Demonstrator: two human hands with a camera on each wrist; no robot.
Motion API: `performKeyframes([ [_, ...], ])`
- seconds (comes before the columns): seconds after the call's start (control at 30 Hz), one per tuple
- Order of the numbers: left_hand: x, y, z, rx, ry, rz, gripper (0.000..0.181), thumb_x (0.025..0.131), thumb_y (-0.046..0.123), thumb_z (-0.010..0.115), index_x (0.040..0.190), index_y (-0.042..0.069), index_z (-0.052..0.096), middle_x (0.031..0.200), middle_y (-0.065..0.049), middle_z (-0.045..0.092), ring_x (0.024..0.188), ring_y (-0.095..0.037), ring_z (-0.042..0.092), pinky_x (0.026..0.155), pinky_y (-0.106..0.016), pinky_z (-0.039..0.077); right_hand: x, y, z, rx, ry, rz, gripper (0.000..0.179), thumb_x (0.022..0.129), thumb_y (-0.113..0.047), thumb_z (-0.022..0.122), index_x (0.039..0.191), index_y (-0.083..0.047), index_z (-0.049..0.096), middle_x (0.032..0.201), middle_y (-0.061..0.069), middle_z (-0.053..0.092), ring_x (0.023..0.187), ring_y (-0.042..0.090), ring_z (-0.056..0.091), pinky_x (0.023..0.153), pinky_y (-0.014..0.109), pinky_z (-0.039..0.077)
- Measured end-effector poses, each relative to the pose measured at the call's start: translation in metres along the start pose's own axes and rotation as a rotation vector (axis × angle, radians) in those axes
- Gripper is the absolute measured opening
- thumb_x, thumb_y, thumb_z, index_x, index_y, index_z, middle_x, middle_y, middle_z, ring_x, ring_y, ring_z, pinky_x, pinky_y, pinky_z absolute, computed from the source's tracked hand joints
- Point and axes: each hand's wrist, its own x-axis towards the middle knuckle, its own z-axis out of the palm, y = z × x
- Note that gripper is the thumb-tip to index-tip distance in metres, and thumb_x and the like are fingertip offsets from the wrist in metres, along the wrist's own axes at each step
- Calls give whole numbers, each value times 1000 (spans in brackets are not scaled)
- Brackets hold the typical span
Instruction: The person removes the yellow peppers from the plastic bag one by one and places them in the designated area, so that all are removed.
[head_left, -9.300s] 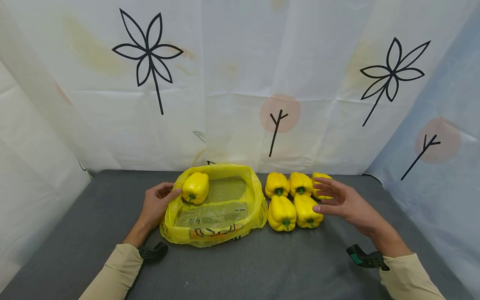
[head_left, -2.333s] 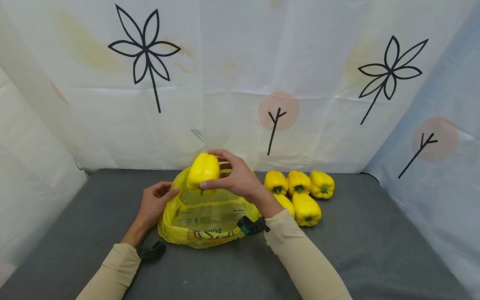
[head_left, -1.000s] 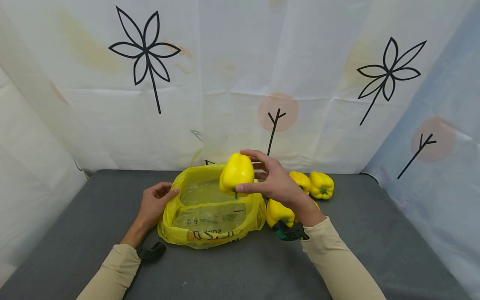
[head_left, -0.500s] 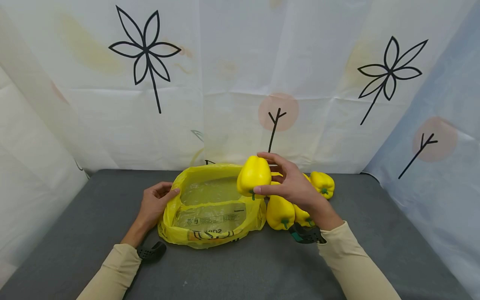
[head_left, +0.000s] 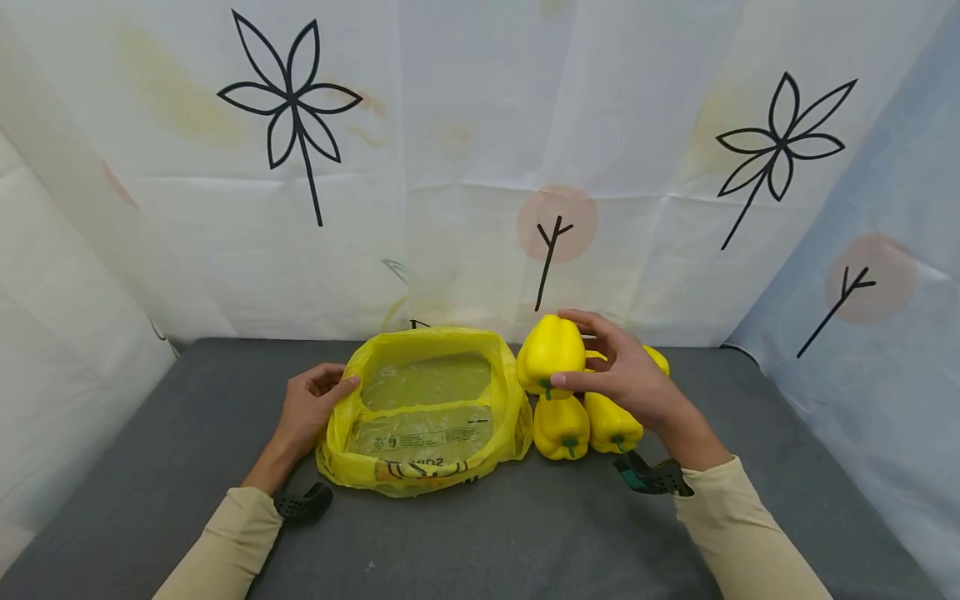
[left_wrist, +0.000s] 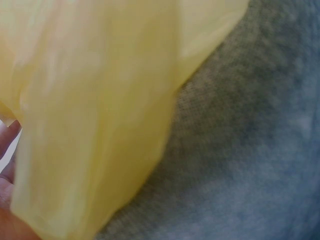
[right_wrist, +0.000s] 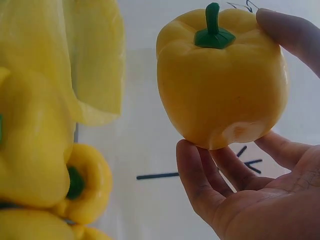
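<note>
In the head view, my left hand (head_left: pixel 311 408) pinches the left rim of a yellow plastic bag (head_left: pixel 405 477), which lies with its mouth spread wide. The left wrist view is mostly filled by that bag's side (left_wrist: pixel 100 100). My right hand (head_left: pixel 633 371) holds a yellow bell pepper (head_left: pixel 551 354), thumb on the stem end and fingers on the other end. The right wrist view shows this pepper (right_wrist: pixel 220 85) raised, its green stem exposed. Below it, right of the bag, sit several more bell peppers, including a front one (head_left: pixel 561 433) and its neighbour (head_left: pixel 613 423); the back row is partly hidden by my hand.
A dark grey table (head_left: pixel 487 542) carries everything. Behind it hangs a white cloth backdrop (head_left: pixel 450 250) with drawn flowers, and more cloth closes off both sides. A back-row pepper (head_left: pixel 657 358) shows past my right hand.
Earlier a pepper lay in the bag and my right hand was by the others. It then held a pepper over the bag and has carried it right, over the group. The left hand stays put.
</note>
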Motion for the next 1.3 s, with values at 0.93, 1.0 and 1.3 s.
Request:
performKeyframes([
  [0.93,1,0,0,2,-4,-12,32,99,13,69,120,-11,65,93,0,68,77,-11,66,65,-24,59,-45,17,-56,-61,116,37,73,98,-9,70,160,-13,31,145,15,37,118,20,51,87,25,54],
  [1.0,1,0,0,3,-5,-11,33,99,13,69,120,-11,65,94,-1,68,78,-11,66,65,-24,59,-48,19,-60,-69,122,35,72,98,-8,69,160,-13,31,145,13,37,118,18,52,86,24,54],
  [1.3,0,0,0,4,1,-7,32,99,12,69,119,-12,65,92,0,67,78,-10,65,65,-24,58,-58,33,-82,-97,131,41,70,100,-7,66,160,-14,31,145,5,39,119,13,51,87,20,50],
])
